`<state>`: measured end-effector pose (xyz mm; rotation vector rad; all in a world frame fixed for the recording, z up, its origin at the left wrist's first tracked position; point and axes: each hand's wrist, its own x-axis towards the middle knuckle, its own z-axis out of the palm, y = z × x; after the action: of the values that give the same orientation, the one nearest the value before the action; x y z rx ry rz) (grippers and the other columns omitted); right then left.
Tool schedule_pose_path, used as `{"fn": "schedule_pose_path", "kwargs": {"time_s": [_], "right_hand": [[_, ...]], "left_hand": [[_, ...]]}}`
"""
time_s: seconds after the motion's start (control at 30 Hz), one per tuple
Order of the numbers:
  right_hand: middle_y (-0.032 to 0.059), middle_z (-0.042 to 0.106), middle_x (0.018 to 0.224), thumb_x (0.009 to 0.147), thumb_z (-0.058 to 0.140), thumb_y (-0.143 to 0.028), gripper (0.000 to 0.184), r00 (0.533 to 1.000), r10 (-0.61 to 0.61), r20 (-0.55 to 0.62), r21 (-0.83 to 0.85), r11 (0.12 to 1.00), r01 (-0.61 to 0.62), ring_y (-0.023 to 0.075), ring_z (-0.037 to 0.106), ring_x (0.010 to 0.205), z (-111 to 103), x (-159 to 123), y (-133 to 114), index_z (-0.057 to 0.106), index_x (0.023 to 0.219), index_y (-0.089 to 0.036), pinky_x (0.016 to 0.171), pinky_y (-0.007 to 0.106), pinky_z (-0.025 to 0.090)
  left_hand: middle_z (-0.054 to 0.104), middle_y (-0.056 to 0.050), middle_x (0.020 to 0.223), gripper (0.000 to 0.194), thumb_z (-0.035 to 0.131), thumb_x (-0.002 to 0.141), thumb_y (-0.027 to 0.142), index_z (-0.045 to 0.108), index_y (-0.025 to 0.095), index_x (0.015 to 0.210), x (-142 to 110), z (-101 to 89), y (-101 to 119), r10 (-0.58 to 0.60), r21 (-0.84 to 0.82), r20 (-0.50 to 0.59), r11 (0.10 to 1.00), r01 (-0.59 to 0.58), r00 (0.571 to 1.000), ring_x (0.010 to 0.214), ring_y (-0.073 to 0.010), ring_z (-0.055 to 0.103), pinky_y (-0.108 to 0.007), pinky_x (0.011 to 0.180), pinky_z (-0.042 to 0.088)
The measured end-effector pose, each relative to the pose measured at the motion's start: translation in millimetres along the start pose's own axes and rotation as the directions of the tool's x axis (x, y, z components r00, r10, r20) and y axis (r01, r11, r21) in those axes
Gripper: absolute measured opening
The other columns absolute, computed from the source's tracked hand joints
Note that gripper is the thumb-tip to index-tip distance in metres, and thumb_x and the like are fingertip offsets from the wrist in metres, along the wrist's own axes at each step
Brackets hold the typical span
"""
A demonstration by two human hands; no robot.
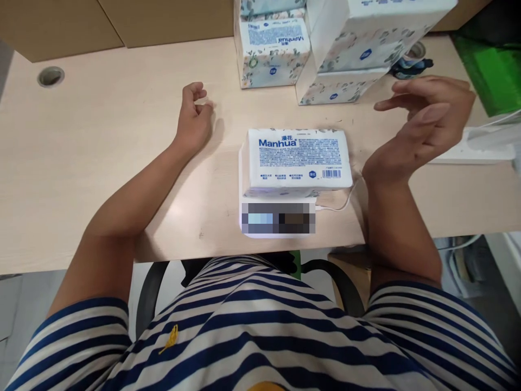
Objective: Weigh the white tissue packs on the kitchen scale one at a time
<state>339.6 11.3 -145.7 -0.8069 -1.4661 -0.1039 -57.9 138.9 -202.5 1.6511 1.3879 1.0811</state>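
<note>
A white tissue pack [301, 160] marked "Manhua" lies flat on a white scale [246, 209], overhanging it on the right. The scale's front display is blurred out. To the left of the pack, my left hand [195, 119] is at the desk top with loosely curled fingers, a gap beside the thumb and nothing in it. My right hand [423, 119] is raised to the right of the pack, fingers bent but apart, holding nothing. Neither hand touches the pack.
Several more tissue packs [272, 60] stand stacked at the back of the desk [101, 125]. A white cable [345, 203] runs from the scale. At the right lie a white power strip [456, 152] and a green thing [496, 70]. A cable hole [51, 76] is at far left.
</note>
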Motion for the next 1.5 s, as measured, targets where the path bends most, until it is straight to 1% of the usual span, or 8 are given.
{"fn": "schedule_pose_path", "kwargs": {"time_s": [0.13,0.23,0.43,0.57,0.7,0.87,1.17,1.5], "right_hand": [[0.0069,0.066,0.117,0.119,0.033,-0.068,0.062,0.999,0.022,-0.043,0.019,1.0,-0.022,0.02,0.076,0.098,2,-1,-2,0.077,0.124,-0.025,0.082,0.04,0.067],[0.0104,0.073,0.127,0.115,0.03,-0.079,0.074,0.973,0.078,0.217,0.105,0.989,-0.103,0.0232,0.078,0.108,-6,2,-6,0.078,0.136,-0.026,0.094,0.044,0.067],[0.0043,0.056,0.177,0.101,0.034,-0.098,0.09,0.592,0.246,0.768,0.058,0.893,-0.446,0.0338,0.056,0.164,-23,19,-40,0.052,0.17,-0.043,0.132,0.062,0.052],[0.0051,0.043,0.187,0.098,0.054,-0.094,0.093,0.538,0.126,0.833,0.012,0.969,-0.247,0.038,0.037,0.177,-19,39,-64,0.039,0.177,-0.047,0.143,0.068,0.036],[0.0148,0.029,0.193,0.087,0.08,-0.086,0.116,0.273,0.174,0.946,-0.198,0.978,0.063,0.0482,0.025,0.18,12,56,-93,0.037,0.181,-0.035,0.145,0.08,0.018],[0.025,0.058,0.173,0.087,0.089,-0.052,0.12,0.001,0.151,0.989,-0.149,0.975,0.164,0.0458,0.063,0.152,65,81,-118,0.028,0.184,-0.018,0.126,0.068,0.053],[0.0204,0.037,0.188,0.071,0.099,-0.031,0.135,0.276,0.22,0.936,-0.284,0.933,0.222,0.0443,0.037,0.174,194,193,-71,0.025,0.183,-0.024,0.143,0.062,0.031],[0.0254,0.052,0.179,0.076,0.102,-0.035,0.134,0.134,0.54,0.831,-0.555,0.794,0.248,0.0424,0.061,0.157,240,203,-17,0.025,0.184,-0.019,0.126,0.054,0.056]], "left_hand": [[0.063,-0.004,0.155,0.035,0.062,0.121,0.034,0.046,0.027,0.151,-4,1.5,13,-0.044,0.028,-0.042,0.999,0.045,0.998,0.13,-0.0128,0.058,-0.036,0.13,0.043],[0.064,-0.004,0.154,0.036,0.062,0.121,0.037,0.045,0.028,0.151,-2,1.9,6,-0.017,0.027,-0.044,0.999,0.018,0.999,0.129,-0.0134,0.06,-0.039,0.132,0.044],[0.064,-0.009,0.146,0.048,0.079,0.109,0.039,0.052,0.024,0.145,-1,4.1,-11,0.103,-0.094,-0.096,0.989,-0.112,0.99,0.128,-0.0222,0.071,-0.048,0.127,0.052],[0.068,-0.015,0.15,0.045,0.071,0.104,0.027,0.054,0.02,0.146,-9,5.6,3,0.054,-0.03,-0.162,0.998,-0.059,0.985,0.112,-0.0233,0.074,-0.05,0.12,0.058],[0.066,-0.018,0.156,0.049,0.064,0.102,0.024,0.055,0.017,0.15,-21,3.6,24,-0.034,-0.01,-0.156,0.999,0.033,0.987,0.11,-0.0238,0.075,-0.049,0.118,0.058],[0.065,-0.019,0.16,0.05,0.061,0.102,0.024,0.055,0.017,0.151,-28,1.4,32,-0.073,-0.025,-0.16,0.997,0.07,0.984,0.117,-0.0256,0.075,-0.048,0.12,0.056],[0.066,-0.02,0.16,0.049,0.06,0.103,0.026,0.057,0.016,0.152,-29,-2.0,29,-0.075,-0.014,-0.164,0.997,0.074,0.984,0.117,-0.0276,0.076,-0.05,0.12,0.056],[0.071,-0.016,0.158,0.043,0.062,0.104,0.025,0.062,0.021,0.147,-33,-6.0,30,-0.088,0.011,-0.159,0.996,0.091,0.983,0.121,-0.0273,0.079,-0.052,0.127,0.053]]}}
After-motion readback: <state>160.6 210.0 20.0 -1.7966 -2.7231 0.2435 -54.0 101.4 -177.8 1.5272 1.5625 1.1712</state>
